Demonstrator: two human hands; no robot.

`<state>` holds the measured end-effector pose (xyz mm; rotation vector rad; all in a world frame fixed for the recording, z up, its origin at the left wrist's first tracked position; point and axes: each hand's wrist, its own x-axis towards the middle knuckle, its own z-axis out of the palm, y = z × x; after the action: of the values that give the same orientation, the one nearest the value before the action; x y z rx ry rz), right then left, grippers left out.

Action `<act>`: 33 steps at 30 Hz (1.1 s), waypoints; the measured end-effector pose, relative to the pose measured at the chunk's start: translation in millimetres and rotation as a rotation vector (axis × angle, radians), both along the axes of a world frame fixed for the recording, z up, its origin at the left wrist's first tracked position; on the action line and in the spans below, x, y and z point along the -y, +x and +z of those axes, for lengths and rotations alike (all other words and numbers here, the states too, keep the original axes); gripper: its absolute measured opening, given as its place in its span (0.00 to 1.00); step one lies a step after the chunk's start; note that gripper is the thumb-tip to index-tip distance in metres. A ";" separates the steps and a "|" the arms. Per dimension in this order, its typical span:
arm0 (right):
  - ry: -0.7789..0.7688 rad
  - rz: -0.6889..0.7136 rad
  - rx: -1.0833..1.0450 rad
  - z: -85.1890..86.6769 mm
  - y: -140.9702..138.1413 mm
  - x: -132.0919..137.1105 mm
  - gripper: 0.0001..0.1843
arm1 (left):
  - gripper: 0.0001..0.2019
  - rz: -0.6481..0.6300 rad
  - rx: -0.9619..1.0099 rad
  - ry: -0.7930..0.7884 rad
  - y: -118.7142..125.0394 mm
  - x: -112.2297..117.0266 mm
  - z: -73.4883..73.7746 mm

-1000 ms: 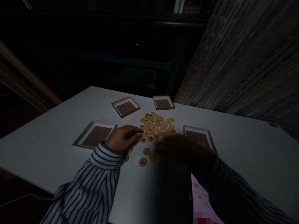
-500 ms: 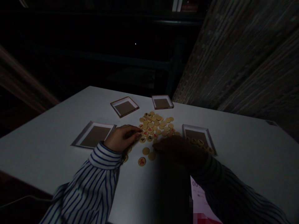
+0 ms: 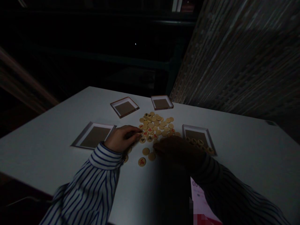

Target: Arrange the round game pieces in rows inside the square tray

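left hand [image 3: 122,137] at left edge of xiangqi disc pile [image 3: 157,124] on white table [image 3: 246,153]. fingers curled, thumb and fingertips pinched on edge disc [image 3: 140,134], disc low at table level. right hand [image 3: 180,150] in deep shadow, palm down at pile's near right side; finger spread and hold: cannot tell. loose discs [image 3: 145,151] between hands. right tray [image 3: 188,128] holds several discs.

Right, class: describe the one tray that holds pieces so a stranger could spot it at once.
On the white table, four shallow square brown-bottomed trays ring a heap of round tan discs. Take the near tray on the right, beside the shadowed right hand. Only it has discs inside.
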<state>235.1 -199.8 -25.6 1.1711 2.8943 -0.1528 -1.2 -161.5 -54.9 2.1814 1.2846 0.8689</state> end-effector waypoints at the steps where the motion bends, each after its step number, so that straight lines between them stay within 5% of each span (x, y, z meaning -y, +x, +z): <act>1: -0.002 0.019 -0.017 0.2 0.0 -0.5 0.11 | 0.13 0.003 0.003 0.008 -0.2 -0.2 -0.6; 15: 0.108 -0.007 -0.102 16.4 2.4 -3.2 0.08 | 0.13 -0.004 -0.010 0.015 -1.6 -1.1 -0.3; 33: 0.078 0.002 -0.305 34.1 17.9 8.6 0.08 | 0.12 0.145 0.143 0.061 10.0 7.7 13.5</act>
<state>253.0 -208.4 8.5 1.2573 3.1903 -0.2400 8.7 -169.2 -41.4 2.0489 1.3745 1.1138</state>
